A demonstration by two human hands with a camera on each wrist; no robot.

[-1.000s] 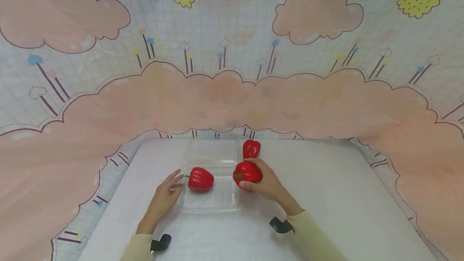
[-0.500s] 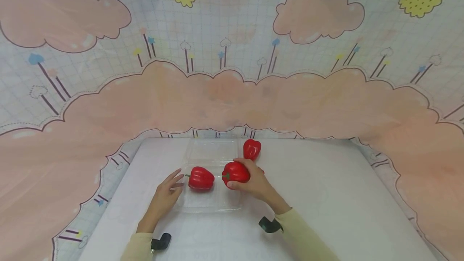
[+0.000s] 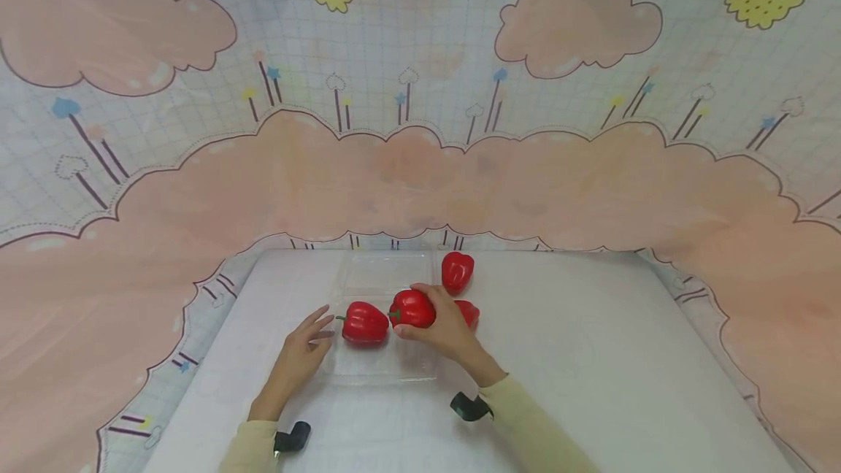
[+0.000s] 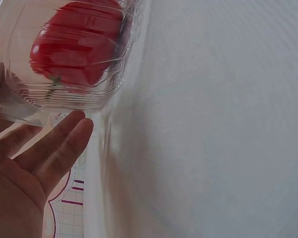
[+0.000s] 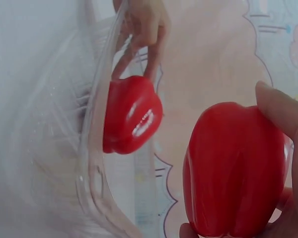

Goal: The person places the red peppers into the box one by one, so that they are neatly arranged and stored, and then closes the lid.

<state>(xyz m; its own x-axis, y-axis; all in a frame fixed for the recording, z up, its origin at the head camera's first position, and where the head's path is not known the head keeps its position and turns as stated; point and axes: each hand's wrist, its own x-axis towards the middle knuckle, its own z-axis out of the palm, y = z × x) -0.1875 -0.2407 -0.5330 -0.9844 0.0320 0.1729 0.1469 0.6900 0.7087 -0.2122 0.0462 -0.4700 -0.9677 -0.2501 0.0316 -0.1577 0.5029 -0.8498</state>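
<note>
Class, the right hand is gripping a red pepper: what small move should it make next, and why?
Probably the right hand should lower the held pepper into the clear container. The head view shows it over the right part, beside the pepper already inside, and the right wrist view shows it apart from the container wall, so it seems not yet set down.

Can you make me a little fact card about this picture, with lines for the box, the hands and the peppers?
Box: clear plastic box, open
Right hand: gripping the held pepper, apparently over the box
Left hand: by the box's left side; touching or not, I can't tell
In the box: one pepper, stem pointing left
On the white table: a far pepper and one partly hidden pepper
Pepper count: four, all red
</note>
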